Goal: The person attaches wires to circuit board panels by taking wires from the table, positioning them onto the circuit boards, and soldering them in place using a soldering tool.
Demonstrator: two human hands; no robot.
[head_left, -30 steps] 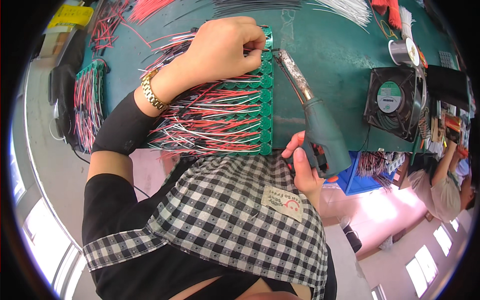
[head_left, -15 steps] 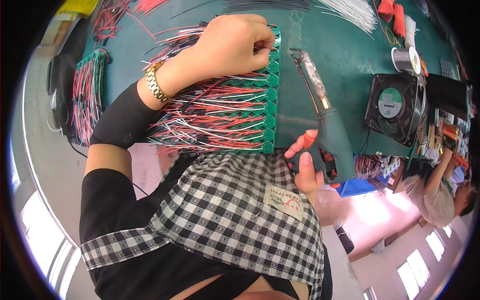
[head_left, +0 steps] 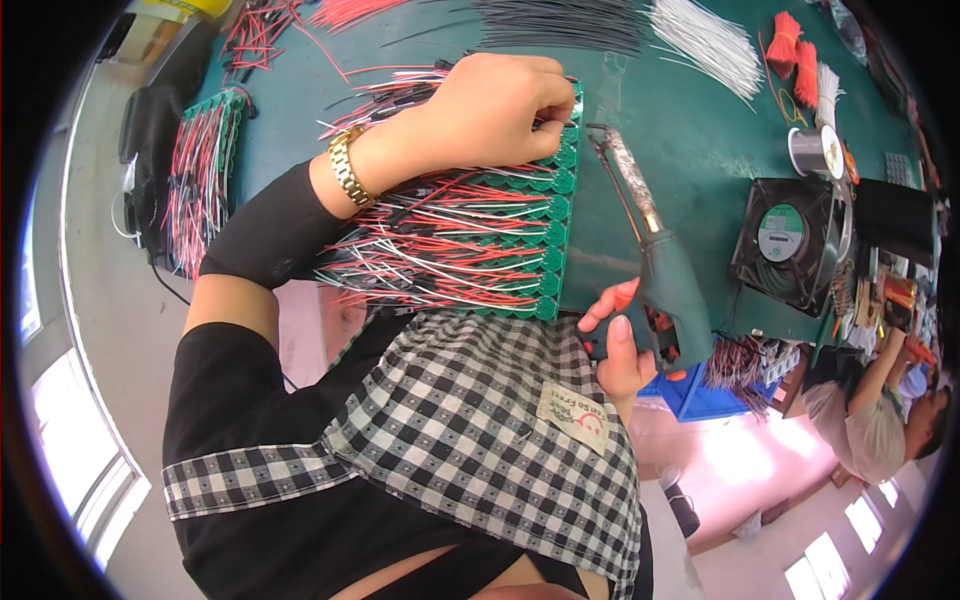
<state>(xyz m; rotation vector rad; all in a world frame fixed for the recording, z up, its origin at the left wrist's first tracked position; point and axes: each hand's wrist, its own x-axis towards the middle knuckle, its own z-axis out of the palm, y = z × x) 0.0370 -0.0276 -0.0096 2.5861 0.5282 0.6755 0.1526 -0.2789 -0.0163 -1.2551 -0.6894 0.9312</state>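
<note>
A second ago the tip of the soldering iron (head_left: 672, 290) was at the right edge of the wired panel (head_left: 551, 258), beside the left fingertips; now it stands just to the right of that edge with a narrow gap, so I judge contact between iron and panel to be broken for the moment. The left hand (head_left: 505, 110) stays over the panel's far rows, its thumb and forefinger closed in a pinch on what looks like a thin dark wire (head_left: 570, 124); the other fingers are curled. The right hand (head_left: 622, 355) has its fingers wrapped about the iron's handle, near the table's near edge. That one panel lies left of the iron, its red, white and black leads trailing left, too tangled to count. A second panel (head_left: 200, 170) lies at the far left. Along the far side are three loose spreads, one red (head_left: 355, 10), one black (head_left: 560, 22) and one white (head_left: 705, 45), besides a scatter of red pieces (head_left: 262, 38). Farther right come two red-orange bundles (head_left: 785, 42) and one white bundle (head_left: 827, 95); nearer on that side, one wire spool (head_left: 816, 152) and one fan (head_left: 785, 235).
</note>
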